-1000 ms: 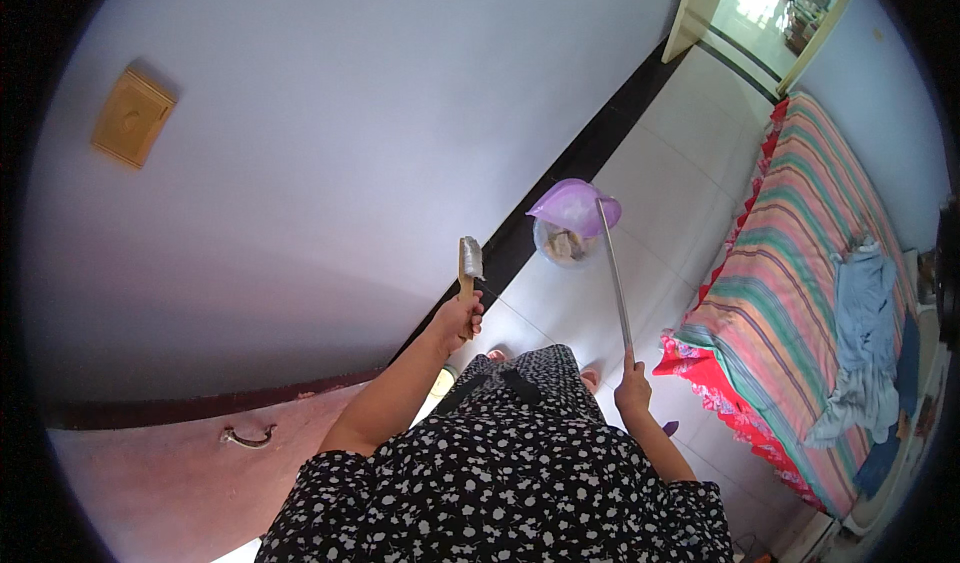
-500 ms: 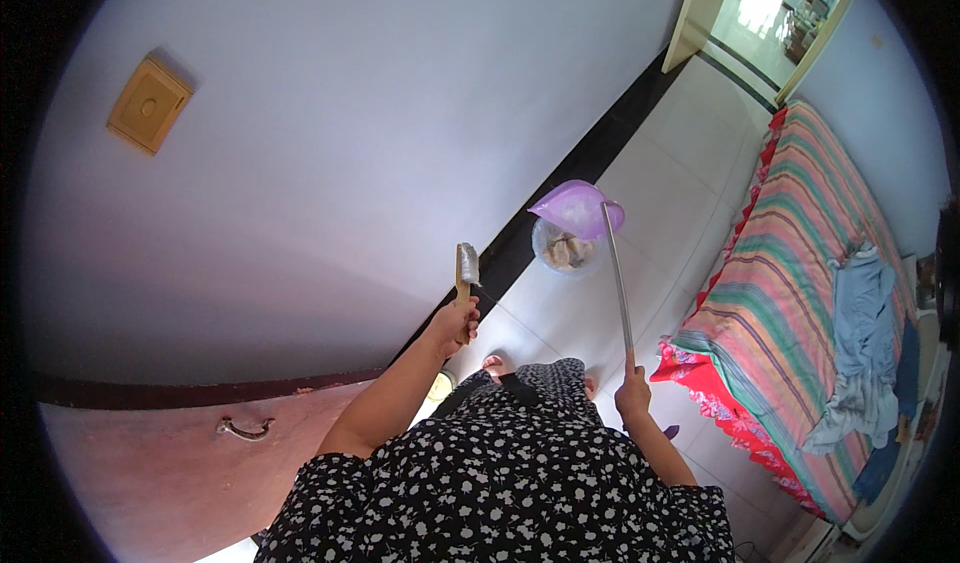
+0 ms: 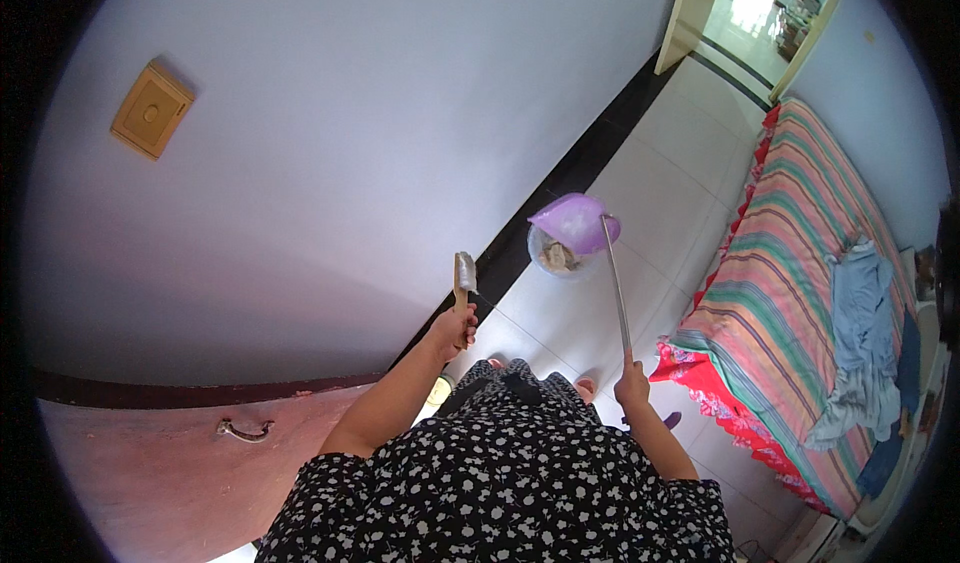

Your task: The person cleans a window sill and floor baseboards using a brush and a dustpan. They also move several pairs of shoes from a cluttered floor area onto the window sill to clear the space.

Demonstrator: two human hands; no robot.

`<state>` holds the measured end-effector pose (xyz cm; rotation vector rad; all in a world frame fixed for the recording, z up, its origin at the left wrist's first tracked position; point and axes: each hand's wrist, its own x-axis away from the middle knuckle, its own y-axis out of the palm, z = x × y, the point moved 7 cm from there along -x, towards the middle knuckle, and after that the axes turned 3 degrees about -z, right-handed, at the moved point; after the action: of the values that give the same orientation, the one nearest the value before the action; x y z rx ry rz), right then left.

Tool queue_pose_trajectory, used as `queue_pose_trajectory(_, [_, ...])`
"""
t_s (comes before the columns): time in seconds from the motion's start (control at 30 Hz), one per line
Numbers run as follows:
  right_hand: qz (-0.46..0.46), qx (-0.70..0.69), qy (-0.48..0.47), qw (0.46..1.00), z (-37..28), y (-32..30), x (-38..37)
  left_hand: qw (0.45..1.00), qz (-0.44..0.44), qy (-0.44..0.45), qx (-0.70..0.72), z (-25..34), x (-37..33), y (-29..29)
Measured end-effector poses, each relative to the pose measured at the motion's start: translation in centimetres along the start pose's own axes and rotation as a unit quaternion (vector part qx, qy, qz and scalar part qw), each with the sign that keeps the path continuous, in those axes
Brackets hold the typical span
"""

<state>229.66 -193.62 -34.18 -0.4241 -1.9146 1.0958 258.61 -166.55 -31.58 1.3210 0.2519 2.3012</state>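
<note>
My left hand (image 3: 456, 329) is closed round the wooden handle of a brush (image 3: 465, 274) with white bristles, held up near the wall. In my right hand (image 3: 631, 387) is the long metal handle of a purple dustpan (image 3: 572, 221). The pan hangs tilted over a pale, see-through bin (image 3: 541, 260) on the floor and covers part of its mouth. Crumpled light-brown waste (image 3: 558, 256) shows inside the bin.
Along the right stands a bed with a striped cover (image 3: 790, 253) and blue clothes (image 3: 862, 343) on it. A reddish wooden cabinet (image 3: 180, 463) with a metal handle is at lower left. Beyond, a door (image 3: 688, 18) stands ajar. Pale floor tiles run between wall and bed.
The purple dustpan has come down a little and covers more of the bin's mouth. My feet have shifted slightly. Both hands keep their hold.
</note>
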Motion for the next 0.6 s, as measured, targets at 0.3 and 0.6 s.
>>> queue_pose_trajectory(0.3, [-0.002, -0.182, -0.09, 0.979, 3.8, 1.3, -2.8, 0.999, -0.018, 0.022, -0.02, 0.2, -0.4, 0.9])
queue_pose_trajectory(0.6, [-0.069, -0.417, -0.01, 0.906, 2.8, -8.4, 6.3, 0.984, 0.0, 0.072, -0.161, 4.9, -0.5, 5.5])
